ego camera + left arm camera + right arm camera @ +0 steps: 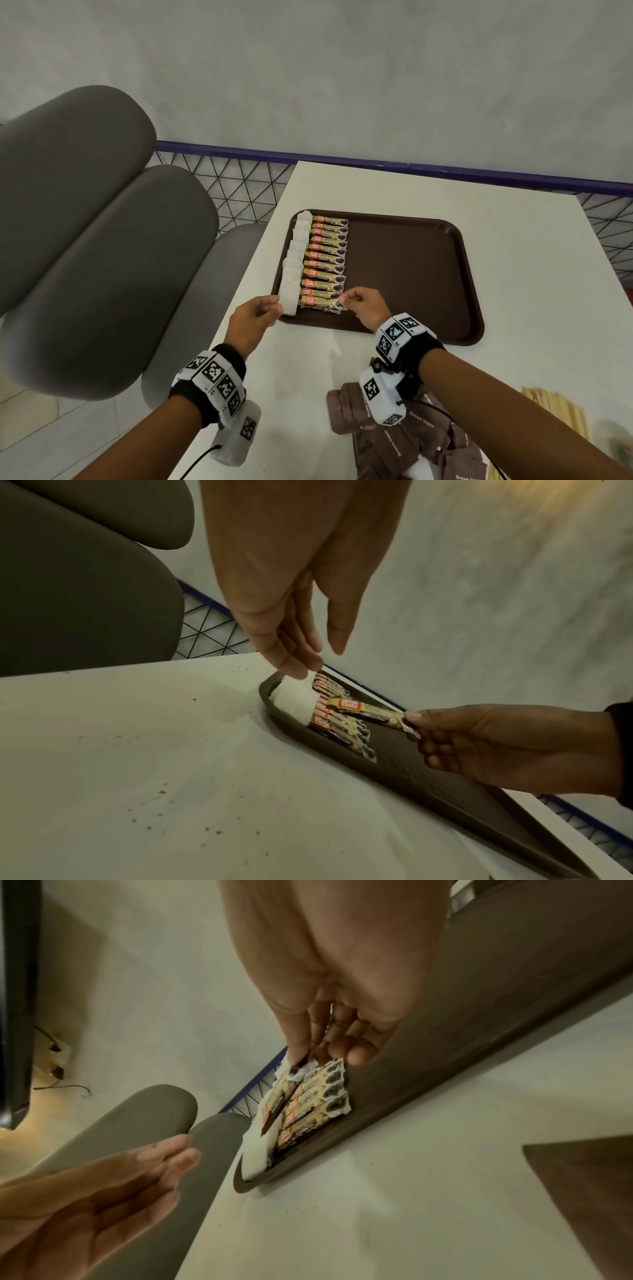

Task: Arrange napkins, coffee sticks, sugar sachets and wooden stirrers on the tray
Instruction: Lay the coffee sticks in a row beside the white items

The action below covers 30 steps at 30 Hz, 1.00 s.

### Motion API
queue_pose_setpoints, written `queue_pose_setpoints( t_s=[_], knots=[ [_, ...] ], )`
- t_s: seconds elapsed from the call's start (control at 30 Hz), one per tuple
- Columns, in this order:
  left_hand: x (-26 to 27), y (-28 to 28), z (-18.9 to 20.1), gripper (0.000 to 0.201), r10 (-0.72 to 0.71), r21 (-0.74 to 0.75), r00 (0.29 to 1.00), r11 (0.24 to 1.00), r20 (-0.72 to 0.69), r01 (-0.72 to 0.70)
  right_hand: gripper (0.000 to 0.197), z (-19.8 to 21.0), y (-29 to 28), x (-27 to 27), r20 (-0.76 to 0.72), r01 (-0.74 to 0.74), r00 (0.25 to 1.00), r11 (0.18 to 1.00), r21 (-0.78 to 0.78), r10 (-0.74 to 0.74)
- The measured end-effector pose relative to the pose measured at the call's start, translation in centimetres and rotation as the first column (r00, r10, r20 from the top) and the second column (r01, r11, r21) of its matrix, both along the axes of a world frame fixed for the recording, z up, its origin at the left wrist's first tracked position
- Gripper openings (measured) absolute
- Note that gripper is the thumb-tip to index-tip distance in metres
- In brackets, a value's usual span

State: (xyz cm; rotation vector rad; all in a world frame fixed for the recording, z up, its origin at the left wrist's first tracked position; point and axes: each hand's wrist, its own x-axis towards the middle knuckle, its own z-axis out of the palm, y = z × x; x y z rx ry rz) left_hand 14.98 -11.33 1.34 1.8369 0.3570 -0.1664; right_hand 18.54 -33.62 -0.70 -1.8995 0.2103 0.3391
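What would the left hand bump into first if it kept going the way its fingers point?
Probably the nearest napkin. The left hand points its fingers at it, at the near left corner of the tray; whether they touch is unclear.

White table point(513, 240), flecked with dark specks. Grey padded seat cushions point(85, 222) to its left. Pale grey mottled floor point(342, 68) beyond. Black wire-mesh railing point(233, 185) with purple top bar point(274, 156) along the table's far edge.

Right hand point(366, 305) pinching, fingers curled; left hand point(255, 317) fingers extended.
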Motion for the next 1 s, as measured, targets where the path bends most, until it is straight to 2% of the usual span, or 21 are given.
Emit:
queue_pose_setpoints(
  t_s=[0.17,0.3,0.47,0.73,0.83,1.0],
  knots=[
    [-0.5,0.9,-0.9,0.026,-0.009,0.011,0.999,1.0,-0.03,0.01,0.015,-1.0,0.8,-0.1,-0.049,-0.005,0.999,0.998,-0.067,0.002],
    [-0.9,1.5,-1.5,0.025,-0.017,0.024,0.998,1.0,-0.064,0.018,0.015,-1.2,1.1,-0.1,-0.077,-0.023,0.997,0.982,-0.187,0.009],
    [-1.4,1.6,-1.5,0.025,-0.061,0.04,0.994,0.997,-0.088,0.065,0.005,-1.3,1.5,0.0,-0.08,0.014,0.996,0.97,-0.243,-0.035],
    [-1.9,0.9,-1.1,0.02,-0.126,0.041,0.985,0.99,-0.117,0.132,0.026,-2.1,1.6,0.1,-0.089,0.038,0.993,0.943,-0.33,-0.071],
    [-2.3,0.7,-1.2,0.019,-0.167,0.06,0.976,0.983,-0.14,0.176,0.026,-1.5,1.1,-0.1,-0.067,0.041,0.996,0.954,-0.297,-0.063],
    [-3.4,0.1,-1.3,0.017,-0.324,0.027,0.917,0.94,-0.234,0.339,0.006,0.7,-1.3,-2.1,0.087,0.042,0.996,0.965,-0.259,-0.02]
  ],
)
